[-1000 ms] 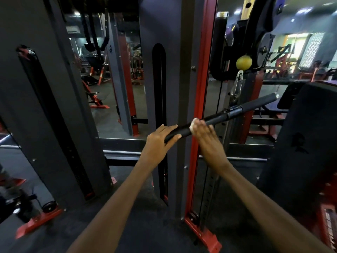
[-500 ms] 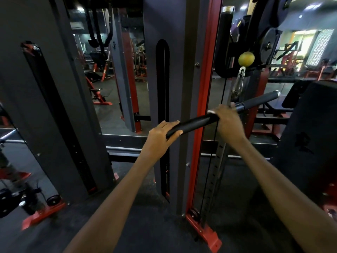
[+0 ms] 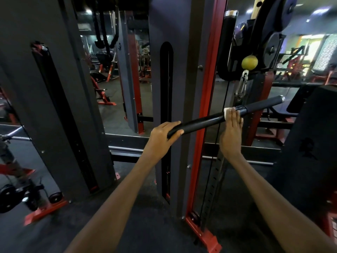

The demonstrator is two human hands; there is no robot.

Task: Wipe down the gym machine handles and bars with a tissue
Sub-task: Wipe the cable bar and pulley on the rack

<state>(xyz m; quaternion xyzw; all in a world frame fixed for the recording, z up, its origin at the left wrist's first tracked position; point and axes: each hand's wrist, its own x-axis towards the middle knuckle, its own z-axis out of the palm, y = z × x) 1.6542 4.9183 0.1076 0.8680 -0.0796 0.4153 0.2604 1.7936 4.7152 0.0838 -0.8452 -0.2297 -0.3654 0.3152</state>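
Note:
A straight black cable bar [image 3: 202, 121] hangs slanted in front of me, its far end rising to the right with a rubber grip [image 3: 262, 105]. My left hand [image 3: 162, 136] is wrapped around the bar's near left end. My right hand [image 3: 232, 128] presses a white tissue [image 3: 227, 111] against the bar's middle, just left of the rubber grip, fingers laid over the bar. Only a corner of the tissue shows above my fingers.
A silver carabiner [image 3: 241, 86] under a yellow ball stopper [image 3: 249, 62] links the bar to the cable. The red and grey machine column [image 3: 206, 88] stands right behind it. A black padded seat [image 3: 310, 143] is at the right, a weight plate rack [image 3: 11, 194] at the lower left.
My right hand with the tissue slid along the bar from beside my left hand up to the right, toward the rubber grip. My left hand kept its hold on the near end.

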